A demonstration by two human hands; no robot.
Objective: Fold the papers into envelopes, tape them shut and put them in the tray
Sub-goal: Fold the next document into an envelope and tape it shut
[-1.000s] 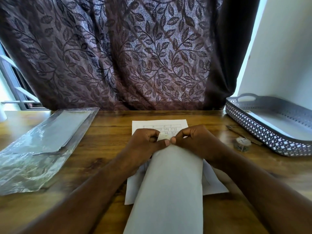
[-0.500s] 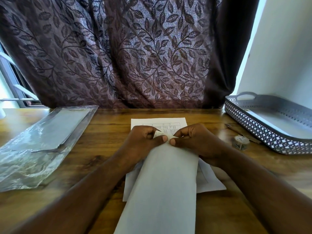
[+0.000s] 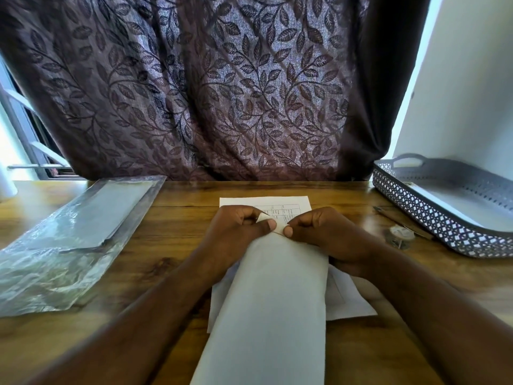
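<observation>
A long white sheet of paper [image 3: 272,307] lies lengthwise from the table's front edge toward the middle, over a printed sheet [image 3: 288,207]. My left hand [image 3: 236,232] and my right hand [image 3: 322,232] meet at its far end, and each pinches the paper's top edge between thumb and curled fingers. A small folded corner shows between the thumbs. The grey perforated tray [image 3: 416,207] stands at the right, with a white sheet inside. A small roll of clear tape [image 3: 401,236] sits in front of the tray.
A clear plastic packet of paper [image 3: 72,237] lies on the left of the wooden table [image 3: 172,245]. A thin dark tool [image 3: 388,215] lies beside the tape. A patterned curtain [image 3: 194,93] hangs behind the table, and a white wall rises at the right.
Both hands have stayed at the paper's far end. The folded corner between the thumbs has shifted slightly left, and the paper's near end has swung a little.
</observation>
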